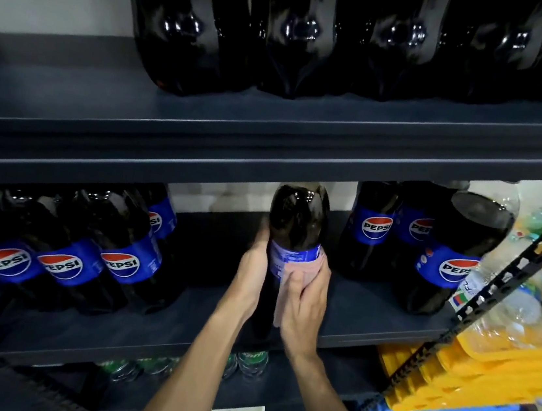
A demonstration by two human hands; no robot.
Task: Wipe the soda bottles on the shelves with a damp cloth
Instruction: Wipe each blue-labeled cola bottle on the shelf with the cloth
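In the head view, a Pepsi bottle (297, 222) is held just in front of the middle shelf (367, 326), between bottle rows at left and right. The left hand (253, 271) wraps its fingers closed around the bottle's left side. The right hand (305, 307) presses a pink cloth (295, 273) flat against the blue label, fingers curled over it.
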